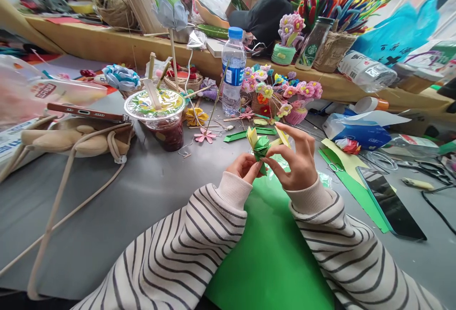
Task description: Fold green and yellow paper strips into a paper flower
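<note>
Between my hands, above the table, is a folded paper flower [261, 146] in green with yellow petals at its top. My left hand [245, 167] grips its lower left side, fingers closed on the green paper. On the other side, my right hand [295, 158] pinches the flower's right edge between thumb and a finger, its other fingers raised and bent. Beneath both hands lies a large green sheet [270, 248], running toward me. Green folded paper strips [237, 136] lie just behind the flower. My fingers hide part of the flower's base.
A lidded drink cup [167, 131] and a water bottle [233, 72] stand behind my hands. Left is a bag [89, 141] with a phone [87, 111] on it. To the right are another phone [388, 200], scissors [427, 169] and a blue tissue pack [356, 129]. Craft flowers [281, 89] crowd the back.
</note>
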